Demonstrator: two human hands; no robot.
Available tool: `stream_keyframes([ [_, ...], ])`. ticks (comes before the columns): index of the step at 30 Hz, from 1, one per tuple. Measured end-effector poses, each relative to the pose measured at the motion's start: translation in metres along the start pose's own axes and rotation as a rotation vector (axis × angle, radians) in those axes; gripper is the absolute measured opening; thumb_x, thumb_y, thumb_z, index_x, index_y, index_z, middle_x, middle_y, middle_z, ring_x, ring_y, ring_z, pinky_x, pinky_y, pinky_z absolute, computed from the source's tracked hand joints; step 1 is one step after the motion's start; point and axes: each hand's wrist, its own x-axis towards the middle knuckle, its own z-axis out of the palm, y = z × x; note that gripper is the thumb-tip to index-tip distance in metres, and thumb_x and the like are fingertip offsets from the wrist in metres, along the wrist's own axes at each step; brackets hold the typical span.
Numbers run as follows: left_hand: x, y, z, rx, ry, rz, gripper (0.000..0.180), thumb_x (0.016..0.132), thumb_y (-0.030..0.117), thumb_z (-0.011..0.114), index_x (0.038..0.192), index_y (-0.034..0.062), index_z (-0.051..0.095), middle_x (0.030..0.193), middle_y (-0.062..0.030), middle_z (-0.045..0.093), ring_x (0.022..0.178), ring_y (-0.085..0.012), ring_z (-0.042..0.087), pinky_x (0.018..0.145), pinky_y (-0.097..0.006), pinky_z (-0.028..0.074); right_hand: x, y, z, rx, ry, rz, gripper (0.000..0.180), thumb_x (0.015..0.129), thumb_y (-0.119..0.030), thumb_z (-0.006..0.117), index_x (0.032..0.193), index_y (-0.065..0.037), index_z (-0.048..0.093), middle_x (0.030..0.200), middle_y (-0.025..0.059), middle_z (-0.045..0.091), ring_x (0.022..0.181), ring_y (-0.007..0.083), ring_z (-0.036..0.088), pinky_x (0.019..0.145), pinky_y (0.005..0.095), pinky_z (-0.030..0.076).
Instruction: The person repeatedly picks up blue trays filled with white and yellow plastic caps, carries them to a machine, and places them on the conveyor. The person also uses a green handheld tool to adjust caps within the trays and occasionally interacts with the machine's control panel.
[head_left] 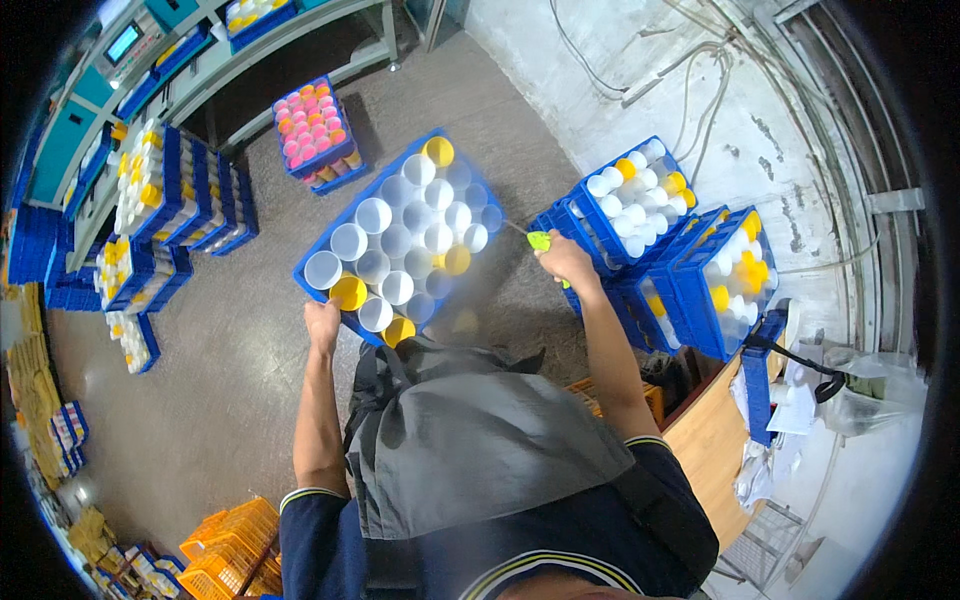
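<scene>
A blue crate (384,180) packed with open-ended white and yellow tubes (396,288) is in front of me, tilted in view. My left hand (322,325) is closed on its near left corner, beside a yellow tube. To the right of the crate, my right hand (568,261) is wrapped round a lime-green tool (540,241) that looks like an air blow gun. Its thin tip points toward the crate's right side, apart from the tubes. The tubes on that side look hazy and blurred. My fingers partly hide the tool's handle.
Stacked blue crates (680,300) of white and yellow pieces stand by the right wall. More stacks (185,200) stand at the left, along a machine (100,90). A crate of pink tubes (312,130) sits on the floor (450,85) ahead. Orange crates (235,545) are lower left.
</scene>
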Motion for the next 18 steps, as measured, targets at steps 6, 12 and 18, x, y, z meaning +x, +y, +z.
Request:
stream_keyframes([
  [6,0.006,-0.009,-0.002,-0.142,0.041,0.041,0.030,0.077,0.015,0.066,0.062,-0.0100,0.058,0.057,-0.0084,0.057,0.058,-0.0129,0.055,0.054,-0.037,0.045,-0.009,-0.012,0.009,0.029,-0.040,-0.078,0.046,0.089,-0.032,0.058,0.125,-0.003,0.051,0.085,0.0163,0.071,0.075,0.0305,0.070,0.072,0.0406,0.053],
  [12,0.027,-0.027,0.000,-0.158,0.028,-0.050,0.026,0.077,0.015,0.066,0.067,-0.0088,0.061,0.063,-0.0098,0.061,0.062,-0.0149,0.058,0.057,-0.037,0.046,-0.017,-0.041,0.020,-0.005,-0.113,-0.102,0.051,0.089,-0.033,0.058,0.130,-0.004,0.050,0.080,0.0146,0.071,0.078,0.0303,0.070,0.074,0.0410,0.053],
  [18,0.044,-0.041,-0.004,-0.121,0.046,-0.173,0.029,0.076,0.019,0.065,0.073,-0.0098,0.066,0.069,-0.0140,0.067,0.067,-0.0186,0.063,0.063,-0.038,0.049,-0.025,-0.074,0.028,-0.044,-0.232,-0.133,0.059,0.088,-0.037,0.058,0.136,-0.005,0.047,0.079,0.0140,0.071,0.067,0.0257,0.070,0.069,0.0387,0.054],
])
